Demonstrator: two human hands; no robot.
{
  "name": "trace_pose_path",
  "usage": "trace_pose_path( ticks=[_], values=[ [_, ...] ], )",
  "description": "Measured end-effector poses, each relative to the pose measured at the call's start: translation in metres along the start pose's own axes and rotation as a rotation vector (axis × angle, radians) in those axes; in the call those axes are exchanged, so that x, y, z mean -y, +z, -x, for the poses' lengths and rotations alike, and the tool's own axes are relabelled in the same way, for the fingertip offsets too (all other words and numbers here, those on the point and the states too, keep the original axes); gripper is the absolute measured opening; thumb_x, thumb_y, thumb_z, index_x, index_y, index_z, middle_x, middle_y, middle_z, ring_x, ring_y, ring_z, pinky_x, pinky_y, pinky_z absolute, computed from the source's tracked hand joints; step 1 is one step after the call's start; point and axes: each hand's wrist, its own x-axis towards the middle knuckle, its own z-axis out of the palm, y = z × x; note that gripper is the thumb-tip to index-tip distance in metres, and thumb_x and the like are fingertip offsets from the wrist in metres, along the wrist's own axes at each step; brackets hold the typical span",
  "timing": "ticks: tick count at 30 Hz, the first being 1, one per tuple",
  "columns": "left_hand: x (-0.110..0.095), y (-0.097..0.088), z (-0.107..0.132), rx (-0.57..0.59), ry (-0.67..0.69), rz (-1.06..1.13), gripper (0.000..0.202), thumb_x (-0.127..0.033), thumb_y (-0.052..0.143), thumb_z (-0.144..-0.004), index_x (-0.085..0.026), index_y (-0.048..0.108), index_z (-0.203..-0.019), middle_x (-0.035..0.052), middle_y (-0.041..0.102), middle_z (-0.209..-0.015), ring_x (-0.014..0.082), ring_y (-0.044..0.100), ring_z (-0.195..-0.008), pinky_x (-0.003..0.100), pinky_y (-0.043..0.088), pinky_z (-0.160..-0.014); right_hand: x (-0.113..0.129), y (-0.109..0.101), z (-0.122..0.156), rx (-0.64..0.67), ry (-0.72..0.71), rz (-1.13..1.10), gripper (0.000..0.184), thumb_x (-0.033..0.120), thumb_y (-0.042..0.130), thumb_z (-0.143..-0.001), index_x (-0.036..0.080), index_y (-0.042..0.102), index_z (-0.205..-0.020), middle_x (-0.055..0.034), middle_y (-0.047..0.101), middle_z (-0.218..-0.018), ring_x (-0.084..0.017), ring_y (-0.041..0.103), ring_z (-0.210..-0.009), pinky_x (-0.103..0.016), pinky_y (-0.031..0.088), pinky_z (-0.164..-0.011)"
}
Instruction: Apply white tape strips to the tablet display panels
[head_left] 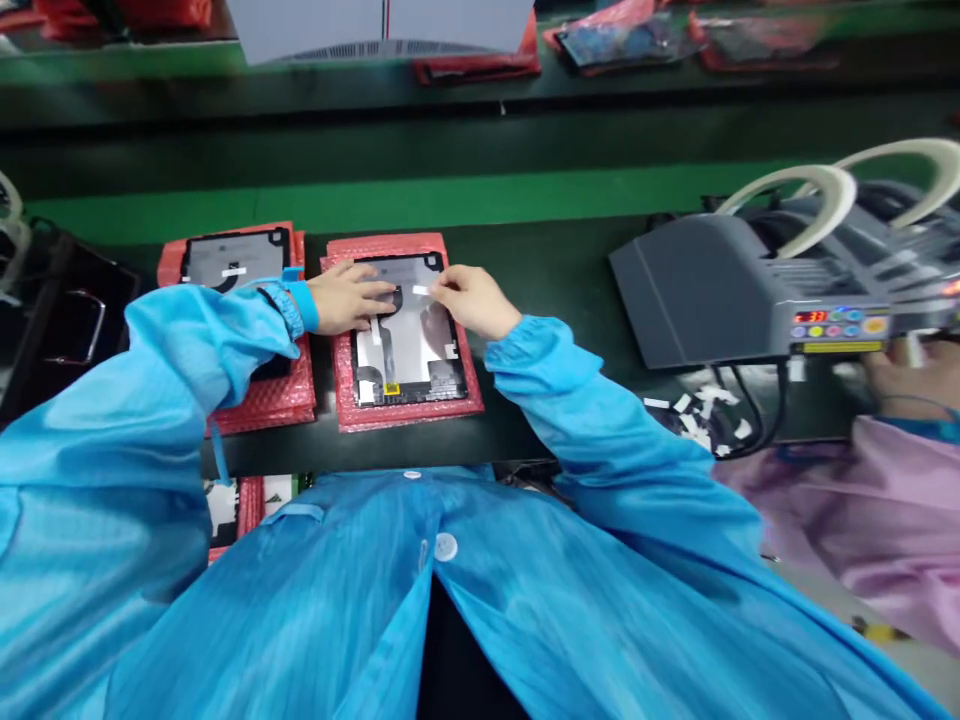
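A tablet screen panel (416, 345) with a grey, shiny back and black edges lies on red bubble-wrap bags (345, 400) on the dark bench. My left hand (349, 297) rests over its left edge with fingers stretched out and spread. At the panel's upper right, my right hand (474, 300) pinches the end of a small white sticker (421, 290), which lies against the panel's surface. A yellow square label (391, 389) marks the panel's lower edge.
On the left, a second panel (247, 258) lies on red bubble-wrap bags, partly under my left sleeve. Grey tape dispensers (697, 290) stand at right, near white scraps (705, 410). A co-worker's hand (915, 375) is beside them. Wrapped items line the back shelf.
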Motion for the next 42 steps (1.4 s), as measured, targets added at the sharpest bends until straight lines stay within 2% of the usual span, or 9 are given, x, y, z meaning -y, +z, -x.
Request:
trace_pose_path(
  ticks=[4,9,22,26,29,33,37,39,42],
  values=[
    [0.007,0.016,0.000,-0.052,0.028,0.069,0.051,-0.035,0.052,-0.092,-0.036,0.047,-0.142,0.0009,0.037,-0.158,0.0308,0.026,-0.142,0.055,0.016,-0.116,0.007,0.025,-0.020,0.071,-0.027,0.217,0.021,0.027,0.052,-0.086,0.014,0.069,-0.084,-0.0080,0.067,-0.082,-0.019,0.060,-0.081,-0.031,0.047,-0.078],
    [0.009,0.020,0.001,-0.089,0.037,0.162,0.049,-0.038,0.053,-0.092,-0.034,0.051,-0.140,0.0033,0.040,-0.156,0.0312,0.027,-0.140,0.057,0.012,-0.116,0.022,0.033,-0.023,0.098,-0.004,0.435,0.027,0.026,0.049,-0.089,0.014,0.072,-0.093,-0.0143,0.067,-0.105,-0.026,0.059,-0.102,-0.039,0.045,-0.092],
    [0.008,0.024,-0.001,-0.122,0.036,0.170,0.058,-0.041,0.051,-0.093,-0.024,0.042,-0.148,0.0073,0.043,-0.154,0.0322,0.028,-0.140,0.051,0.012,-0.118,0.036,0.038,-0.020,0.121,0.072,0.553,0.029,0.028,0.047,-0.091,0.012,0.066,-0.106,-0.0212,0.059,-0.121,-0.036,0.049,-0.120,-0.052,0.043,-0.098],
    [0.010,0.022,0.000,-0.119,0.031,0.134,0.056,-0.043,0.052,-0.093,-0.024,0.046,-0.145,0.0074,0.040,-0.156,0.0325,0.028,-0.140,0.049,0.016,-0.117,0.014,0.025,-0.015,-0.069,0.115,0.486,0.030,0.040,0.059,-0.084,0.014,0.063,-0.099,-0.0200,0.057,-0.114,-0.038,0.047,-0.118,-0.059,0.041,-0.095],
    [0.011,0.020,-0.003,-0.154,0.038,0.097,0.055,-0.046,0.052,-0.093,-0.023,0.050,-0.142,0.0091,0.036,-0.158,0.0323,0.029,-0.141,0.048,0.018,-0.117,-0.018,-0.001,0.012,-0.285,0.087,0.272,0.027,0.046,0.060,-0.083,0.019,0.060,-0.084,-0.0113,0.059,-0.092,-0.027,0.055,-0.097,-0.049,0.047,-0.088],
    [0.008,0.016,-0.011,-0.214,0.029,0.055,0.061,-0.050,0.048,-0.094,-0.017,0.046,-0.145,0.0153,0.032,-0.158,0.0345,0.031,-0.141,0.051,0.021,-0.117,-0.071,-0.047,0.083,-0.749,0.206,-0.045,0.036,0.056,0.055,-0.084,0.023,0.050,-0.072,0.0017,0.047,-0.064,-0.014,0.048,-0.063,-0.030,0.046,-0.065],
    [0.007,0.008,-0.018,-0.194,0.036,-0.039,0.055,-0.050,0.044,-0.096,-0.016,0.054,-0.138,0.0161,0.032,-0.158,0.0392,0.031,-0.140,0.057,0.024,-0.115,-0.122,-0.096,0.148,-1.232,0.462,-0.159,0.044,0.062,0.047,-0.085,0.023,0.043,-0.067,0.0062,0.038,-0.057,-0.010,0.041,-0.053,-0.024,0.038,-0.053],
    [0.008,0.002,-0.021,-0.195,0.062,-0.082,0.053,-0.049,0.041,-0.097,-0.015,0.059,-0.133,0.0164,0.032,-0.158,0.0415,0.031,-0.140,0.061,0.026,-0.113,-0.142,-0.120,0.162,-1.294,0.582,-0.240,0.043,0.061,0.047,-0.086,0.023,0.043,-0.067,0.0058,0.041,-0.057,-0.010,0.043,-0.052,-0.023,0.036,-0.050],
    [0.003,-0.007,-0.020,-0.229,0.057,-0.129,0.054,-0.048,0.036,-0.098,-0.013,0.062,-0.129,0.0178,0.035,-0.157,0.0416,0.035,-0.137,0.061,0.028,-0.112,-0.157,-0.147,0.163,-1.234,0.721,-0.440,0.035,0.050,0.051,-0.087,0.022,0.047,-0.067,0.0032,0.049,-0.058,-0.011,0.046,-0.052,-0.023,0.031,-0.044]
  ],
)
